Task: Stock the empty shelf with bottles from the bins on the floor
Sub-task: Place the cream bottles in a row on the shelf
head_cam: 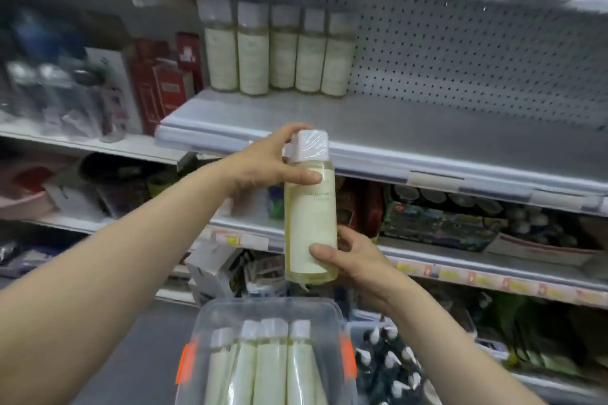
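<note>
Nearest the camera, a clear plastic bin [266,316] with orange latches holds several pale bottles lying side by side, and a second bin [388,362] of dark, white-capped bottles sits just to its right. Above them both hands hold one bottle [311,207] upright in front of the shelf [427,135]: the left hand [273,158] pinches it near its white cap, and the right hand [355,260] grips its lower end. Five matching bottles [279,49] stand in a row at the shelf's back left; the remainder of that shelf is bare.
</note>
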A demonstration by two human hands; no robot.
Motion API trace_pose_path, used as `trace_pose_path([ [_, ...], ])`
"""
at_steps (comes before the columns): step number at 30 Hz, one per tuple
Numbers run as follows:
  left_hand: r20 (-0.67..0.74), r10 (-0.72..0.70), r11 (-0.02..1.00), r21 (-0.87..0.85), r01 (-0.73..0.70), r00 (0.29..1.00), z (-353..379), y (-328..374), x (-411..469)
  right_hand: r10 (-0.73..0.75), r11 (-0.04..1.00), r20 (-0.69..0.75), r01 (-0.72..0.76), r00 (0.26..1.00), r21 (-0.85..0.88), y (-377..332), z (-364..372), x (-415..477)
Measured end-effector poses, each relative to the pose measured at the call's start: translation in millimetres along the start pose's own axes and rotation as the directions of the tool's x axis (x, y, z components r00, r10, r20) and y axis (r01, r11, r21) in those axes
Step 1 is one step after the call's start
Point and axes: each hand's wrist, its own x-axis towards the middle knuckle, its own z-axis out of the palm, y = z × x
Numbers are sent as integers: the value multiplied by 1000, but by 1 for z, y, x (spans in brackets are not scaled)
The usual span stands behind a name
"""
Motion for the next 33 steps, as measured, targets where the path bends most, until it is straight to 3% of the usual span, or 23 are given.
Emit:
trace_pose_path([
  [5, -39, 121, 991, 55, -119, 992, -51, 43, 10, -84, 996, 129, 86, 988, -10, -61, 0, 20],
  [12, -72, 313, 934, 204, -293, 947, -100, 86, 52, -319, 936, -41, 307, 947, -174, -137, 1, 79],
  [16, -89, 382, 902, 251, -351, 920, -119, 86, 87, -401, 892, -69, 372, 914, -256, -156, -1, 127],
  [22, -100, 393, 858, 398, -326, 914, -138, 53, 148, -396, 886, -89, 354, 914, -300, -153, -8, 203],
  [26, -170, 355, 837, 496, -231, 919, -155, 28, 189, -370, 876, -131, 299, 920, -378, -156, -12, 254],
  [29, -163, 372, 738, 649, -184, 914, -174, 24, 217, -350, 898, -123, 296, 929, -325, -162, -16, 293],
  [33, -100, 497, 451, 879, -158, 862, -191, 23, 248, -381, 900, -165, 323, 910, -293, -164, -22, 337],
])
